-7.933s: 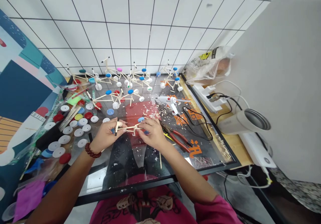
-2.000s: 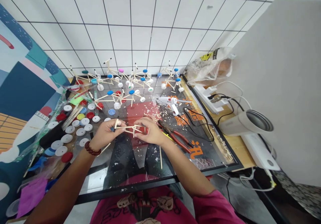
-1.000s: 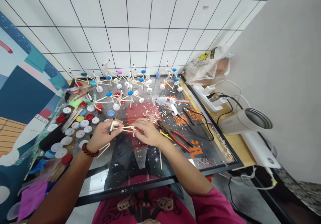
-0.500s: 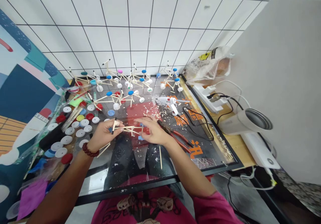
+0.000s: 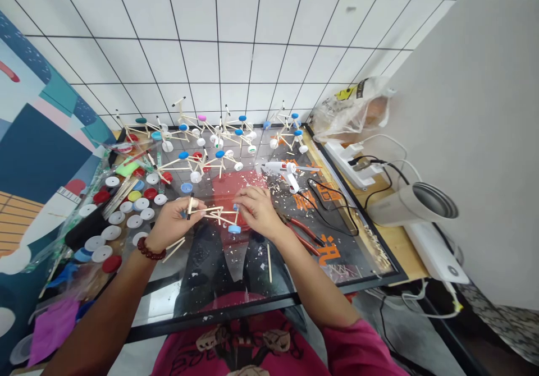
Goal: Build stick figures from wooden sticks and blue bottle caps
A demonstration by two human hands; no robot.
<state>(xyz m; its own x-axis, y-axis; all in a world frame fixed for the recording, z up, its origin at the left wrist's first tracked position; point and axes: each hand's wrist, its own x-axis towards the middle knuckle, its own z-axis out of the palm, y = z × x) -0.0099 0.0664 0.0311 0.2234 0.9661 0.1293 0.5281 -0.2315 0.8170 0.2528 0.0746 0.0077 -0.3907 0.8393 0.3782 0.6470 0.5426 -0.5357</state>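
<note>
We judge step in hand as checking or setting wheel end of stick frame (image 5: pixel 219 213), over worktop (image 5: pixel 202 258), between our 2 hands. Left hand (image 5: pixel 174 224) pinches frame's black-tipped end. Right hand (image 5: pixel 259 213) narrow, fingers bunched at half-hidden far blue cap (image 5: pixel 234 206); whether they grip, we cannot tell. Near blue cap (image 5: pixel 234 229) shows clear of fingers. Next move, we think, calls for firm left pinch, light right touch, no twist on thin joints.
</note>
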